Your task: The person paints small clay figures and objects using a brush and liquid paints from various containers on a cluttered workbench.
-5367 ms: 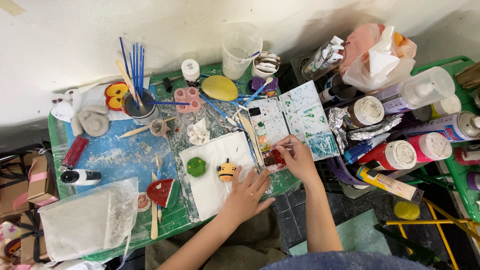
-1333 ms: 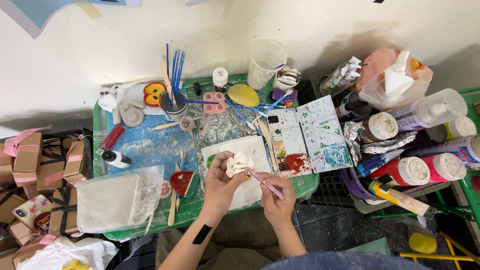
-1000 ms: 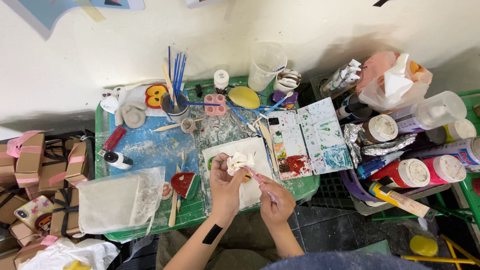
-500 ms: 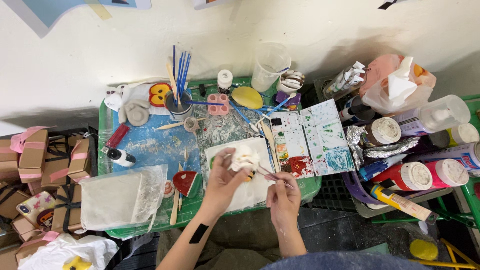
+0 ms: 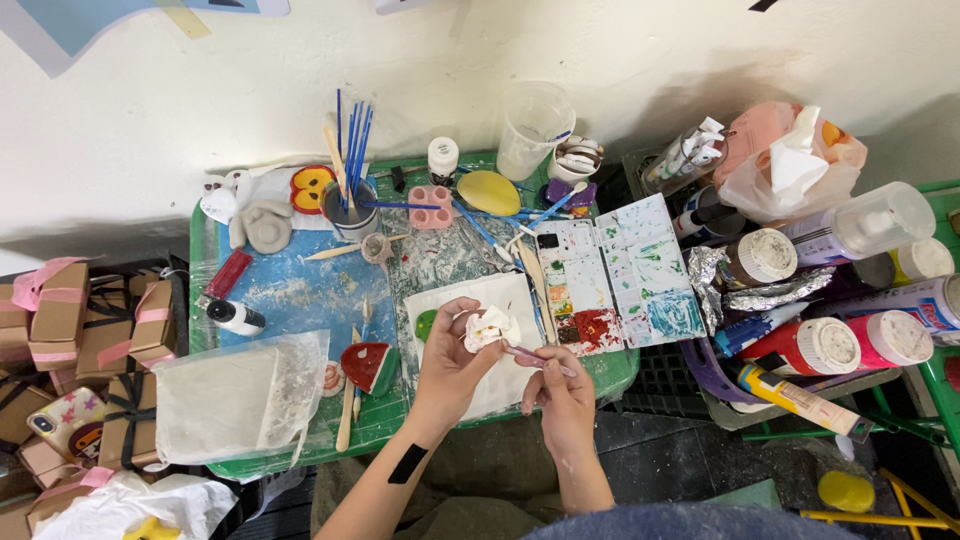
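Observation:
My left hand [image 5: 450, 362] holds a small white clay figure [image 5: 492, 326] with dabs of orange on it, lifted above a white sheet [image 5: 510, 300] on the green table [image 5: 290, 460]. My right hand [image 5: 562, 385] grips a thin paintbrush [image 5: 532, 354] whose tip touches the figure's lower right side. An open paint palette [image 5: 612, 272] with red, teal and green smears lies just to the right of both hands. A green clay piece [image 5: 425, 323] peeks out on the sheet behind my left thumb.
A cup of blue-handled brushes [image 5: 350, 190], a pink mini palette [image 5: 432, 205] and a yellow oval [image 5: 488, 192] stand at the back. A watermelon-slice piece [image 5: 366, 366] and a plastic bag [image 5: 235, 395] lie left. Paint bottles [image 5: 820, 345] crowd the right; brown gift boxes [image 5: 60, 320] stack at far left.
Since the oldest frame my left hand has picked the figure up off the sheet and my right hand has brought the brush from the palette to it. In the last second the hands barely shift.

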